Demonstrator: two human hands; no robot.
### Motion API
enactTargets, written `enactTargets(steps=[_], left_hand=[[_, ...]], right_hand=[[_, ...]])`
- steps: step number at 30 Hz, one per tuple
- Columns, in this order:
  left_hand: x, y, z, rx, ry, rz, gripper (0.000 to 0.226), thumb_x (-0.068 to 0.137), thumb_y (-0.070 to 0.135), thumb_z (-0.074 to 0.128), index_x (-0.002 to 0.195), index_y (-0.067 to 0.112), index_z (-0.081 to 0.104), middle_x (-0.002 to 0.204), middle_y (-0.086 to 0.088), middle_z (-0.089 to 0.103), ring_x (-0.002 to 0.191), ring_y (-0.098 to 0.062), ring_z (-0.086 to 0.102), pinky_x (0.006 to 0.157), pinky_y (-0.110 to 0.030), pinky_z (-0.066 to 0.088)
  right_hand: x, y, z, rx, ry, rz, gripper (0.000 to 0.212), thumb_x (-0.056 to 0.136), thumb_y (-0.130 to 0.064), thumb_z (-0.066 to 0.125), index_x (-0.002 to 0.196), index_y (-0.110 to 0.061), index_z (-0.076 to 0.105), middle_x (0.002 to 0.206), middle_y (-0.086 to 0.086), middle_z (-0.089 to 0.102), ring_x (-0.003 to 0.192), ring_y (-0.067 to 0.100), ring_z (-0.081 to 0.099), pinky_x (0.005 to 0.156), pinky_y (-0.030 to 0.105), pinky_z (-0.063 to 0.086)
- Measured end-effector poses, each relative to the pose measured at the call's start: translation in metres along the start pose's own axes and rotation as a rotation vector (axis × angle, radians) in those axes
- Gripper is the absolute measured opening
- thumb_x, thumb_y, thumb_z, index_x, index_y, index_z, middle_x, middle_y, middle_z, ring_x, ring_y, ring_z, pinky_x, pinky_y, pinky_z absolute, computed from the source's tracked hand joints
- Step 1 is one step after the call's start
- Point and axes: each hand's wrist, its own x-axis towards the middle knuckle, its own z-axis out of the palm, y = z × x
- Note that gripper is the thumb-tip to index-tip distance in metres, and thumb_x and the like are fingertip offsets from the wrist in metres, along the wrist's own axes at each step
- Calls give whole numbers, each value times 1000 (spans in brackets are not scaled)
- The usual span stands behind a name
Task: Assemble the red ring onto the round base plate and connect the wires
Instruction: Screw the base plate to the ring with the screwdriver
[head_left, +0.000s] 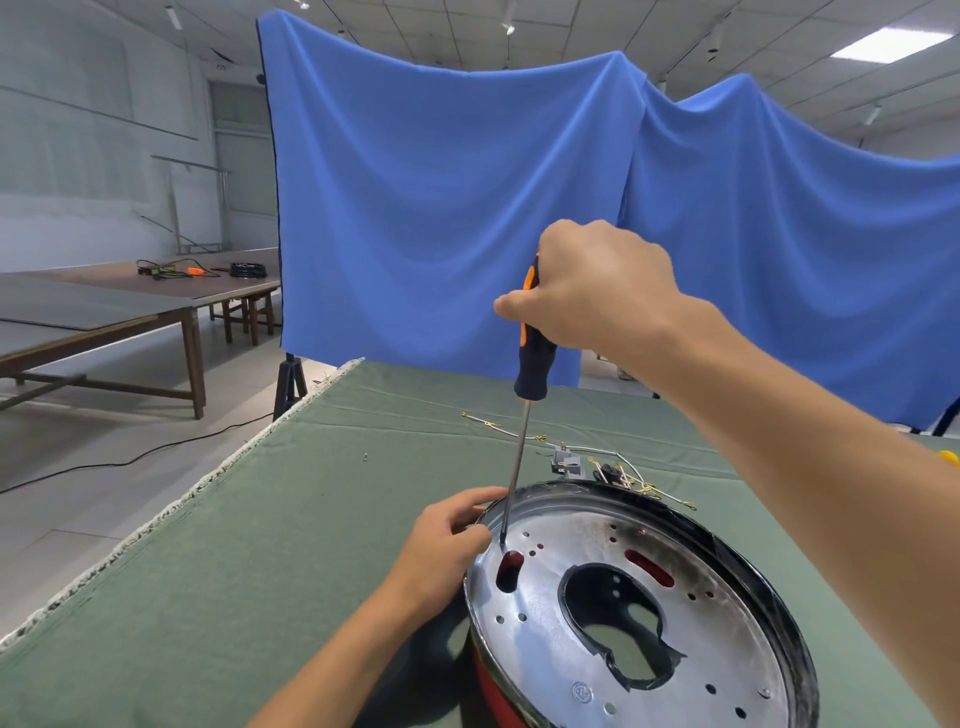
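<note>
Item: plate (691, 631) near right on cloth (260, 571), ring (491, 680) beneath; I note right hand (597, 291) clenched round screwdriver (535, 358), shaft near-upright, tip on plate's left rim hole; left hand (447, 540) nearer, fingers curled on rim; wires (623, 475) far side, unconnected.

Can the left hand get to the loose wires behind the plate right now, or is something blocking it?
Probably not directly. The left hand grips the base plate rim, and the screwdriver shaft stands between it and the wires; it would need to let go and go around.
</note>
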Motion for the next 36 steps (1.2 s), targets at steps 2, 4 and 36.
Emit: enactTargets(steps=[2,4,36], left_hand=[[1,-1,-1,-5,-6,-2,48,82,-13,45,105,23,67,99,-2,73,86,-9,69,76,-22,55],[1,0,0,-16,-7,4,42,79,-6,50,106,21,68,98,-1,73,86,-9,69,75,-21,55],[2,-8,2,13,97,107,44,76,-5,49,95,30,68,82,29,70,84,11,64,72,-7,47]], right_hand=[[1,1,4,-31,37,8,31,84,-33,58,66,-15,40,60,0,44,51,16,39,48,28,18],[2,2,6,37,-45,-17,23,87,-33,54,81,-14,42,66,1,53,53,18,50,48,28,24],[-11,22,61,1040,268,54,11,76,-14,62,72,-4,62,64,11,65,46,19,64,47,30,50]])
